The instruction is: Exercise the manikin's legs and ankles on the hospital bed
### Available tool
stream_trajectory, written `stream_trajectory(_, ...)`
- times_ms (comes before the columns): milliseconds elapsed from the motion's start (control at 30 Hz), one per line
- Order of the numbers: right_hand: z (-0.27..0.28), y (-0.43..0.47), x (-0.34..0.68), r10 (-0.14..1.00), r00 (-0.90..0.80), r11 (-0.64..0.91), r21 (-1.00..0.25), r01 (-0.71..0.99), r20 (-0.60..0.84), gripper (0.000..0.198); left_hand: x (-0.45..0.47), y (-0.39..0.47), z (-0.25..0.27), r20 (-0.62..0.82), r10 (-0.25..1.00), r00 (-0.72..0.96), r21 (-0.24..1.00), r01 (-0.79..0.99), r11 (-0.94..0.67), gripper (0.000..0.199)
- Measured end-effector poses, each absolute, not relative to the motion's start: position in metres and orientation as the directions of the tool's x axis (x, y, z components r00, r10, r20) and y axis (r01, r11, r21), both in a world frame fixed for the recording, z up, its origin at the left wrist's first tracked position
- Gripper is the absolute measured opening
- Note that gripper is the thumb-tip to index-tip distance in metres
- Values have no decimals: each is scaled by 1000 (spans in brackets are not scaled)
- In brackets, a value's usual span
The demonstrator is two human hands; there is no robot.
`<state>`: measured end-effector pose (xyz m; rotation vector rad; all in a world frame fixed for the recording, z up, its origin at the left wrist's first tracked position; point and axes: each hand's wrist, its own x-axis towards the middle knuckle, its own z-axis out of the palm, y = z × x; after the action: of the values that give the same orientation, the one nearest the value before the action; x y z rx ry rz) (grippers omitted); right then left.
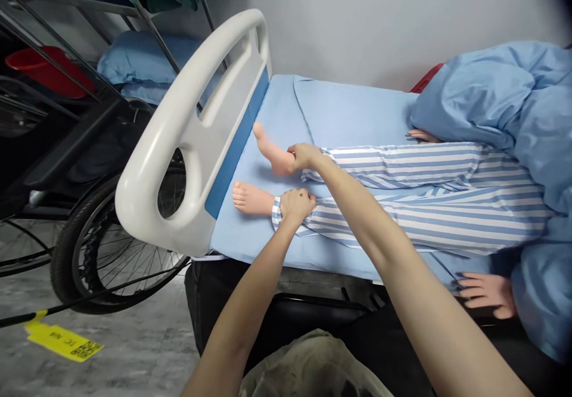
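A manikin lies on the bed in blue-and-white striped trousers (429,224), its bare feet toward the footboard. My left hand (295,205) is wrapped over the trouser cuff at the ankle of the nearer foot (254,199). Across from it, my right hand (306,156) grips the ankle of the farther foot (273,154), just beyond that leg's trouser hem. The undersides of both grips are hidden. At the right, a bunched blue quilt (496,93) covers the upper body, and one manikin hand (488,294) sticks out at the near edge.
The white footboard (156,129) rises left of the feet. Beyond it stand a wheelchair wheel (120,248), a red basin (53,72) and a metal rack. A yellow tag (65,342) hangs on a cable. Light blue sheet (357,108) covers the mattress beside a grey wall.
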<state>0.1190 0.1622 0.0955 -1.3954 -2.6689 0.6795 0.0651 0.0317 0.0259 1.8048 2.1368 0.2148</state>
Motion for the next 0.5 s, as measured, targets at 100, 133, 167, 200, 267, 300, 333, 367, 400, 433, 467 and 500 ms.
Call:
stream_trajectory(100, 73, 161, 111, 767, -590, 520, -293, 802, -253, 40, 64, 32, 26, -170, 977, -128, 342, 922, 180, 40)
stream_trajectory(133, 67, 161, 109, 765, -584, 526, -260, 810, -272, 45, 64, 32, 26, -176, 977, -123, 349, 920, 179, 40)
stream_trajectory(167, 63, 161, 107, 766, -578, 529, -236, 815, -279, 49, 64, 32, 26, -178, 977, -119, 356, 918, 177, 40)
stream_trajectory(200, 60, 161, 106, 771, -573, 529, -223, 819, -278, 53, 64, 31, 26, -178, 977, -116, 361, 916, 175, 40)
stream_trajectory(267, 57, 161, 105, 776, -567, 533, -194, 824, -277, 59, 64, 31, 26, -163, 980, -115, 366, 915, 169, 40)
stream_trajectory(300, 57, 161, 104, 776, -566, 535, -185, 824, -279, 59, 64, 31, 25, -151, 981, -117, 367, 915, 166, 40)
stream_trajectory(333, 57, 160, 104, 774, -566, 537, -177, 824, -284, 58, 64, 31, 25, -140, 983, -119, 367, 916, 163, 40)
stream_trajectory(367, 57, 157, 103, 776, -564, 539, -166, 826, -282, 56, 63, 31, 24, -130, 985, -117, 368, 916, 158, 40)
stream_trajectory(400, 57, 154, 102, 784, -561, 542, -149, 827, -265, 53, 63, 31, 24, -121, 986, -114, 368, 917, 152, 39)
stream_trajectory(433, 57, 149, 102, 796, -560, 544, -131, 829, -230, 50, 62, 31, 24, -116, 988, -105, 370, 918, 141, 39)
stream_trajectory(467, 57, 144, 103, 809, -560, 547, -118, 829, -180, 46, 61, 31, 24, -116, 989, -90, 372, 919, 128, 39)
stream_trajectory(500, 57, 137, 105, 814, -567, 555, -117, 823, -126, 43, 60, 30, 25, -117, 991, -71, 375, 920, 110, 38)
